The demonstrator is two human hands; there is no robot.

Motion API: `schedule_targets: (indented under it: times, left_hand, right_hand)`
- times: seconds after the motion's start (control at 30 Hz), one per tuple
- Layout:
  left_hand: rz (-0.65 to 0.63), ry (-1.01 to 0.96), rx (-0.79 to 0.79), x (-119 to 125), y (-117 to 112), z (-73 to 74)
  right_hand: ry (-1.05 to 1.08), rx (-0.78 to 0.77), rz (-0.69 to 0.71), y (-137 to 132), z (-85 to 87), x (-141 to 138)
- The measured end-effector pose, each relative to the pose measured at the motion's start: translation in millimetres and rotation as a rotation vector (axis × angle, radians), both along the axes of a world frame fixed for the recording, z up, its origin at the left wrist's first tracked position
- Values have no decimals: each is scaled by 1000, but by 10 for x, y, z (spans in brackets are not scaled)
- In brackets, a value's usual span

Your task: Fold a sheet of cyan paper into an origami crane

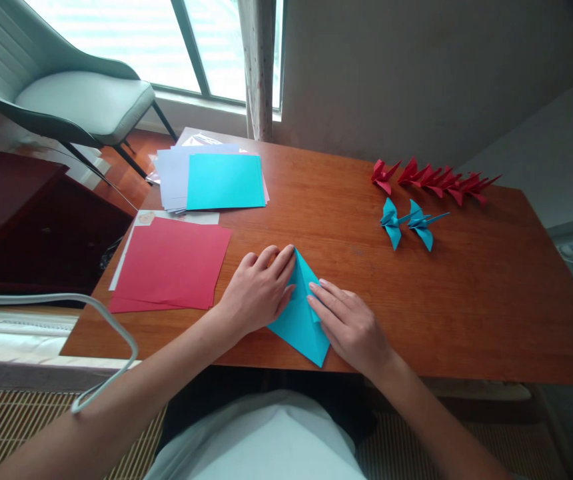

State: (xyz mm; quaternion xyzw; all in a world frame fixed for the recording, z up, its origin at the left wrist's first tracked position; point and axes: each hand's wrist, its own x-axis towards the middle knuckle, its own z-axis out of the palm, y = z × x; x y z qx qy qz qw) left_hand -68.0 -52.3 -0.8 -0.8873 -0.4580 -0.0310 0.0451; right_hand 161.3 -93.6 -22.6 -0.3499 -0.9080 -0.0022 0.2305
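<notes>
A folded blue paper (pixel 300 321), shaped like a kite, lies near the front edge of the wooden table (pixel 466 293). My left hand (pixel 256 290) rests flat on its left side, fingers together and stretched toward the top point. My right hand (pixel 349 320) lies on its right side, fingers extended and pressing a fold down. Neither hand lifts the paper.
A stack of red sheets (pixel 169 270) lies left of my hands; blue (pixel 225 180) and pale sheets (pixel 171 175) sit behind it. Two blue paper cranes (pixel 409 223) and several red ones (pixel 436 177) lie at the back right. A grey chair (pixel 76 93) stands by the window.
</notes>
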Motion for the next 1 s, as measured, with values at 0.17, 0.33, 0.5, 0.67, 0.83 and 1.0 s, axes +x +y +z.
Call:
schedule_targets:
  times: [0.17, 0.33, 0.5, 0.67, 0.83, 1.0]
  left_hand:
    - [-4, -6, 0, -12, 7, -10]
    - [-10, -24, -22, -20, 28, -6]
    - [-11, -43, -28, -18, 46, -6]
    - [-7, -63, -35, -17, 48, -6]
    - [2, -59, -33, -14, 45, -13]
    - [8, -67, -28, -12, 33, -30]
  right_hand:
    - [10, -14, 4, 0, 11, 5]
    - [-25, -28, -3, 1, 18, 18]
    - [-24, -15, 34, 12, 42, 12]
    - [-3, -35, 45, 24, 57, 0]
    - [8, -41, 63, 26, 55, 5]
    - [68, -62, 59, 19, 40, 23]
